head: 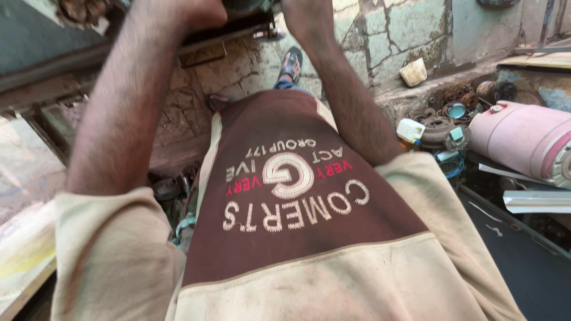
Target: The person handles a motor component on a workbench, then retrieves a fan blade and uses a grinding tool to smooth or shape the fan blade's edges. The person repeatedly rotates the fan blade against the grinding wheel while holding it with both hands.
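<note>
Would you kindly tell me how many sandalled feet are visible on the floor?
1: the sandalled foot on the cracked floor, above the shirt. The other may be hidden beneath it.

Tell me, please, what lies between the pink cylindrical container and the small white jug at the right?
In the head view, between the pink container and white jug lie rusty round metal parts and a teal-lidded piece.

Both hands, the left hand (196, 12) and right hand (306, 15), are reaching up against a dark metal part (229, 30) above the pink cylinder (523, 139).
</note>
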Tool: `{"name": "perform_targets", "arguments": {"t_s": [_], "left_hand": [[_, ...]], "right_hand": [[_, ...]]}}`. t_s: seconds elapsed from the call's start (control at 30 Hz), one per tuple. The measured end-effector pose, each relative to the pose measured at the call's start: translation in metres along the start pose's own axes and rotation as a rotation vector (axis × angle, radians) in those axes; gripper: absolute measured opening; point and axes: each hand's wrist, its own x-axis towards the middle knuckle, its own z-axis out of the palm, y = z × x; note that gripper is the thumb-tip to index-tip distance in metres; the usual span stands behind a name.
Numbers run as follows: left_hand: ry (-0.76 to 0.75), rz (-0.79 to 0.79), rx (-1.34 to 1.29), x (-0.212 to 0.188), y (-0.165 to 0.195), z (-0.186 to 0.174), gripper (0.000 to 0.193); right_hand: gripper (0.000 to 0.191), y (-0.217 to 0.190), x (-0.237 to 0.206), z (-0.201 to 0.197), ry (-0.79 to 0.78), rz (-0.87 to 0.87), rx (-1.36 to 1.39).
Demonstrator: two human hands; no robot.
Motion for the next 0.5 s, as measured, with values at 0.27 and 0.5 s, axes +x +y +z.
{"name": "perform_targets", "arguments": {"t_s": [0.27, 0.5], "left_hand": [[0.068, 0.111, -0.036, -0.002, 0.006, 0.019, 0.065], [0.085, 0.116, -0.013, 0.013, 0.010, 0.025, 0.065]], "right_hand": [[0.025, 0.004, -0.024, -0.012, -0.041, -0.027, -0.049], [0.027, -0.017, -0.017, -0.004, -0.076, 0.117, -0.095]]}}
